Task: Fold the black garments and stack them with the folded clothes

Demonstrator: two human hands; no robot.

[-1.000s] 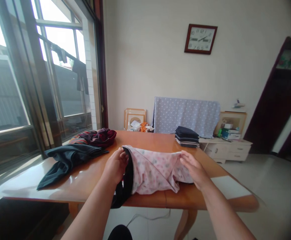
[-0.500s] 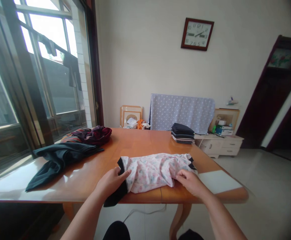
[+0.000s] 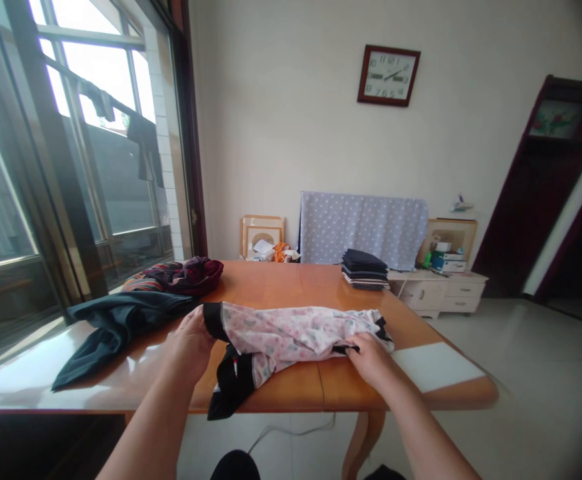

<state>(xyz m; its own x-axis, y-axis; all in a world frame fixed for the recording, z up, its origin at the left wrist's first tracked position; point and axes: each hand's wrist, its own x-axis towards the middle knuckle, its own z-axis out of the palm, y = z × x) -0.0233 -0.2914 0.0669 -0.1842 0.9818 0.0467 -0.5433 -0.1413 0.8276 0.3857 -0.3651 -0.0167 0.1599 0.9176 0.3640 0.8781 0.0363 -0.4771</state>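
Note:
A pink-and-white floral garment [image 3: 291,333] with black trim lies stretched across the near part of the wooden table [image 3: 265,283]. Whether it is a top or trousers I cannot tell. My left hand [image 3: 193,340] is closed on the black band at its left end, raised a little off the tabletop. A second black band [image 3: 235,383] hangs loosely below, its tip over the table's front edge. Toward the right end, my right hand [image 3: 371,357] pinches the near edge of the cloth, where some black trim shows at the fingers.
Left on the table are a dark green garment [image 3: 125,320] and a maroon patterned bundle [image 3: 191,273]. A stack of folded dark clothes [image 3: 364,270] stands at the far right. A white sheet [image 3: 441,367] covers the right corner. Behind is a low white cabinet [image 3: 451,293].
My left hand has moved left and slightly up, drawing one black band out with it. The cloth is pulled straighter, and the other band shows apart below. My right hand stays at the near edge.

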